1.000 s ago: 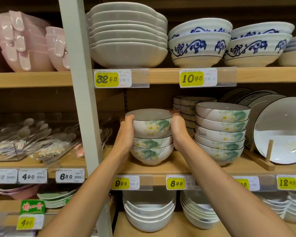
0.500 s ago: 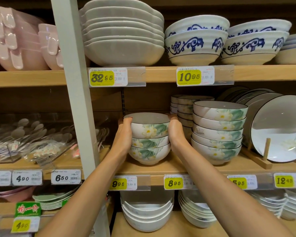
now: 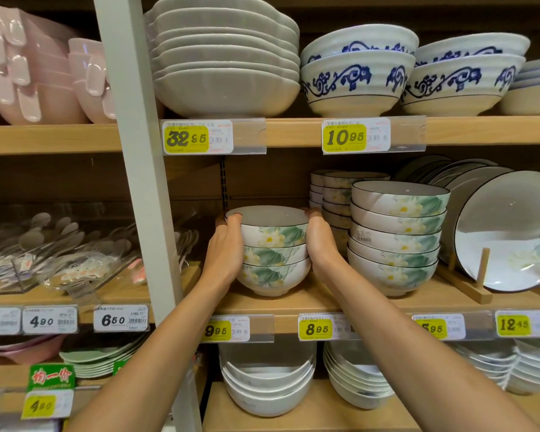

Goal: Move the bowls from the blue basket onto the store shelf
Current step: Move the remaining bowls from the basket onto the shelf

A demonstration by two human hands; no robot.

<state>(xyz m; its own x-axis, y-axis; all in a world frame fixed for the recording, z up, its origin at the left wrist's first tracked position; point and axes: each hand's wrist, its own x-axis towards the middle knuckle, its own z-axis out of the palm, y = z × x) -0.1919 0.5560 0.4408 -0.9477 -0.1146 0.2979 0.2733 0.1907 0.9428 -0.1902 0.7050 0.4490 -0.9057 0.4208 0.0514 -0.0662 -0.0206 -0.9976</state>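
A stack of three white bowls [image 3: 273,254] with green leaves and pale flowers stands on the middle wooden shelf [image 3: 321,302], its foot on the board. My left hand [image 3: 226,247] grips the stack's left side, fingers curled over the top rim. My right hand [image 3: 320,241] grips the right side in the same way. To the right stands a taller stack of the same flowered bowls [image 3: 396,238]. The blue basket is out of view.
A grey upright post [image 3: 138,169] rises just left of the stack. Smaller flowered bowls [image 3: 335,194] sit behind. Plates [image 3: 505,232] lean in a wooden rack at right. White and blue-patterned bowls [image 3: 356,76] fill the shelf above; white bowls [image 3: 267,378] fill the one below.
The stack has come down from slightly above the board to rest on the shelf, both hands still around it. The camera shifted a little.
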